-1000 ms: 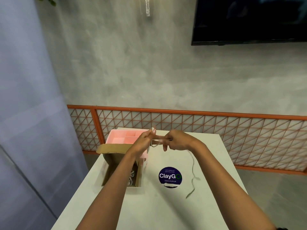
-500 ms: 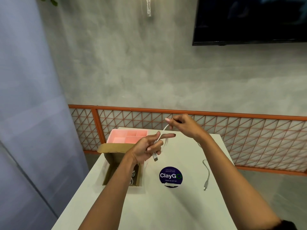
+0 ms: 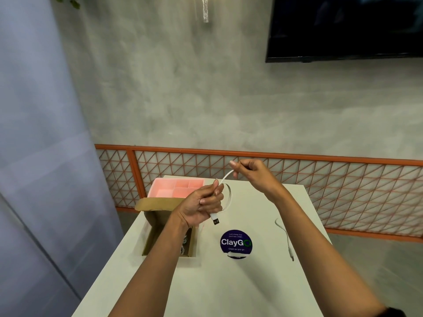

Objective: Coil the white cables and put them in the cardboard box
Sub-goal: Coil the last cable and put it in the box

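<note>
My left hand (image 3: 203,205) grips a loop of the white cable (image 3: 227,197) above the table, and the USB plug (image 3: 215,218) sticks out below its fingers. My right hand (image 3: 249,173) is raised behind it and pinches the same cable a little higher. The cable's loose tail (image 3: 285,236) lies on the table under my right forearm. The open cardboard box (image 3: 158,227) stands at the table's left edge, partly hidden by my left wrist, with bits of white cable visible inside.
A pink divided tray (image 3: 176,187) sits behind the box. A round blue ClayGo sticker (image 3: 235,242) marks the white table (image 3: 240,282). An orange lattice railing (image 3: 320,179) runs behind the table, with a dark screen on the grey wall above.
My right hand has lifted away from the left and drawn the cable up into a loop. The loose tail has slid right across the table.
</note>
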The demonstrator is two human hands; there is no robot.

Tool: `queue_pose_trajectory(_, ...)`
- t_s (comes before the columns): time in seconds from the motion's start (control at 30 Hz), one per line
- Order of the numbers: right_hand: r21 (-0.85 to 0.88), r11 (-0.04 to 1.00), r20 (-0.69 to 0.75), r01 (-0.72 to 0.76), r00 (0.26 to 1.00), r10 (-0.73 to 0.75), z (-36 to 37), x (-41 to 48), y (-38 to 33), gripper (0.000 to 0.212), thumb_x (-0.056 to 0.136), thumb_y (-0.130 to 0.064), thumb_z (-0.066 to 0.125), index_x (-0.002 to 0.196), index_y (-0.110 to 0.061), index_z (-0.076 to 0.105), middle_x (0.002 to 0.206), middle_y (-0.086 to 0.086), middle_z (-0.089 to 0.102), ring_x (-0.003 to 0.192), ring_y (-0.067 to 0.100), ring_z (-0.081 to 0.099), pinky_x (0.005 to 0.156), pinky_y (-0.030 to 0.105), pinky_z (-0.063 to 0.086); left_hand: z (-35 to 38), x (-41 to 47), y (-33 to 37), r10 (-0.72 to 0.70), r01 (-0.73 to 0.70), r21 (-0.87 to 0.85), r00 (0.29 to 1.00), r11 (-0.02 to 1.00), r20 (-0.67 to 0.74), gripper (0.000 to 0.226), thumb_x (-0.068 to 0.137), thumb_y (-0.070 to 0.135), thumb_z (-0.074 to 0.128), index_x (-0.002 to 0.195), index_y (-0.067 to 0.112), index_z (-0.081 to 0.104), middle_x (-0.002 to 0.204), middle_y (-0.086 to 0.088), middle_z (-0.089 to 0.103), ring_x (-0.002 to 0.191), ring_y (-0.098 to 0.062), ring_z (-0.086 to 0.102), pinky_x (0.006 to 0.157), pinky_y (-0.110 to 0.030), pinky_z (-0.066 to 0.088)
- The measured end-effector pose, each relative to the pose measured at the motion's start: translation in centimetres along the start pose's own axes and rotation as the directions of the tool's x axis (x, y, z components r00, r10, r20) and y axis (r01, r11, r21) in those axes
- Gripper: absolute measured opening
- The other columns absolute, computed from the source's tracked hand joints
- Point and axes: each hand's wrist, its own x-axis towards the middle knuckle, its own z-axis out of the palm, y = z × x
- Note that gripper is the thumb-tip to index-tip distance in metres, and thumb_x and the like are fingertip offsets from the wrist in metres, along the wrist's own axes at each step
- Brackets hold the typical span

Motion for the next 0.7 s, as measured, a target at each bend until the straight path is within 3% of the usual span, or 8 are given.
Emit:
queue_pose_trajectory(0.07,0.004,1.0,0.033,-0.023,0.999,0.023,-0.2,-0.2,0.3,0.033,0.096,-0.035,0.051,0.075,-0.013,0.063,0.051,-0.017,0.044,0.049,-0.003,0.038,0.053,0.013,0.028,0.2,0.0,0.1,0.076,-0.078,-0.041,0.996,0.996,-0.041,0.028,0.096,0.031,0.05,0.086,0.008,0.062,0.039,0.01,0.04,0.031,-0.005,0.019,0.04,-0.014,0.027)
queue_pose_trajectory(0.2,0.0,0.999,0.087,-0.054,0.995,0.053,0.0,-0.4,1.7,0.025,0.1,-0.029,0.044,0.087,-0.015,0.06,0.057,-0.021,0.05,0.054,0.001,0.039,0.053,0.012,0.03,0.3,0.0,0.5,0.117,-0.125,-0.071,0.987,0.99,-0.105,0.046,0.101,0.025,0.027,0.125,-0.001,0.057,0.036,0.007,0.038,0.025,-0.003,0.031,0.04,-0.015,0.026)
queue_pose_trajectory(0.27,-0.038,0.997,0.071,-0.071,0.995,0.073,0.2,-0.2,2.6,0.027,0.1,-0.033,0.044,0.086,-0.018,0.061,0.069,-0.009,0.047,0.06,0.007,0.033,0.055,0.019,0.03,0.4,0.0,0.7,0.123,-0.131,-0.048,0.982,0.99,-0.146,0.047,0.101,0.025,0.028,0.129,-0.002,0.053,0.035,0.007,0.04,0.025,-0.004,0.032,0.038,-0.014,0.026)
queue_pose_trajectory(0.4,-0.131,0.989,0.034,-0.074,0.996,0.079,0.7,0.0,3.8,0.033,0.101,-0.033,0.039,0.087,-0.014,0.06,0.064,-0.002,0.038,0.053,0.011,0.038,0.051,0.023,0.039,0.8,0.4,0.9,0.18,-0.176,0.039,0.942,0.984,-0.285,0.043,0.097,0.028,0.037,0.123,0.004,0.061,0.043,0.007,0.05,0.03,-0.003,0.034,0.039,-0.011,0.022)
queue_pose_trajectory(0.5,-0.197,0.97,0.124,-0.145,0.977,0.171,1.6,-0.3,4.3,0.038,0.103,-0.035,0.033,0.092,-0.008,0.058,0.063,0.004,0.046,0.047,0.015,0.051,0.052,0.026,0.049,1.1,0.8,1.0,0.222,-0.206,0.081,0.918,0.975,-0.33,0.043,0.096,0.027,0.039,0.128,0.003,0.052,0.059,0.004,0.067,0.038,-0.002,0.05,0.042,-0.008,0.037)
queue_pose_trajectory(0.6,-0.284,0.942,0.262,-0.178,0.931,0.255,2.3,-0.8,4.4,0.039,0.103,-0.035,0.029,0.094,-0.008,0.055,0.063,0.004,0.05,0.045,0.015,0.055,0.053,0.023,0.05,0.7,1.0,1.1,0.273,-0.234,0.149,0.895,0.961,-0.354,0.038,0.101,0.022,0.033,0.129,0.002,0.048,0.088,-0.004,0.075,0.055,-0.003,0.065,0.073,-0.018,0.056)
queue_pose_trajectory(0.63,-0.309,0.934,0.313,-0.18,0.908,0.278,2.5,-1.0,4.3,0.038,0.104,-0.035,0.029,0.094,-0.008,0.055,0.062,0.004,0.05,0.045,0.015,0.056,0.054,0.023,0.05,0.7,1.1,1.2,0.283,-0.238,0.166,0.89,0.957,-0.357,0.038,0.102,0.021,0.032,0.131,0.001,0.047,0.098,-0.008,0.074,0.064,-0.007,0.069,0.086,-0.026,0.054)
queue_pose_trajectory(0.7,-0.347,0.92,0.397,-0.184,0.86,0.321,2.8,-1.1,3.9,0.038,0.104,-0.033,0.028,0.096,-0.007,0.054,0.061,0.003,0.049,0.044,0.014,0.055,0.054,0.023,0.051,0.5,1.3,1.4,0.283,-0.23,0.18,0.88,0.956,-0.38,0.042,0.101,0.021,0.034,0.137,0.001,0.04,0.111,-0.014,0.07,0.083,-0.014,0.071,0.098,-0.035,0.048)
